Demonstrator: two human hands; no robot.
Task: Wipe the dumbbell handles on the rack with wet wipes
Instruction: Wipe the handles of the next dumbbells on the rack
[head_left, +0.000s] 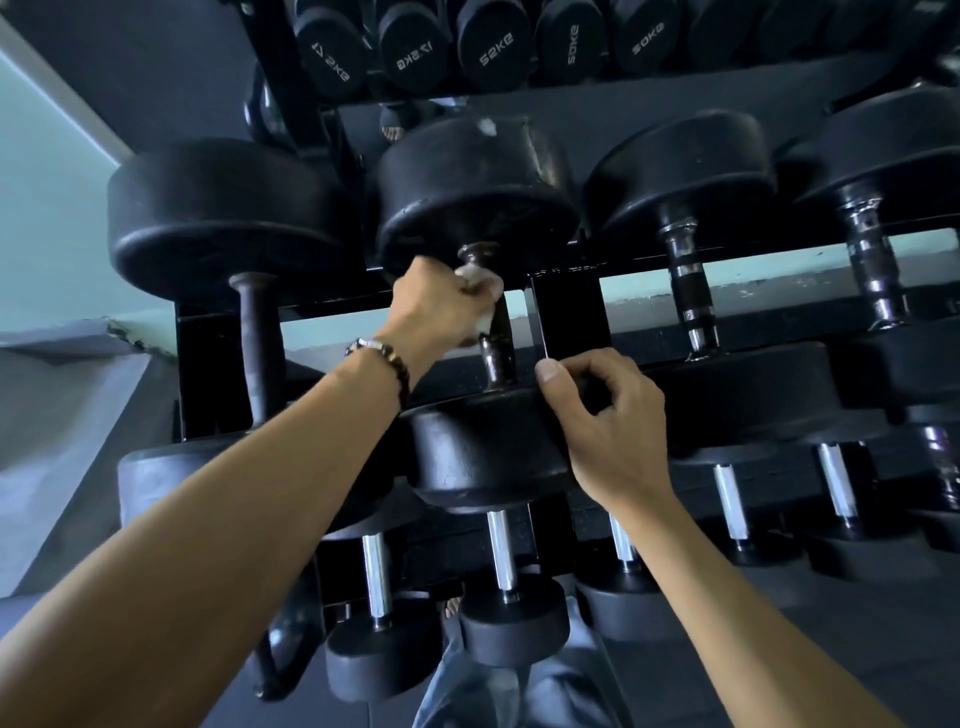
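- The left hand (441, 306) was curled round the dark handle (493, 332) of the second dumbbell from the left on the middle shelf, with a white wipe (480, 291) bunched between fingers and bar
- The wipe sat high on that handle, just under the far head (472, 208); the lower stretch of bar showed bare beneath the hand
- The right hand (608, 415) rested on the near head (488, 452) of the same dumbbell, thumb laid along its top edge and the other fingers curled; whether they truly gripped the head or only steadied it could not be told
- The rack (566, 317) held more dumbbells on each side: a rusty-looking handle (257, 343) to the left, chromed ones (688, 291) to the right, and smaller ones on the shelf below
- Risk, as I judged it: the wipe was crumpled small, so it could slip out of the palm and leave bare skin rubbing the bar, or miss the far side of the handle
- A hard twist could roll the dumbbell in its cradle; the right thumb lay near the rack's upright and could be pinched there
- The wipe could snag and shred on the handle's rough surface
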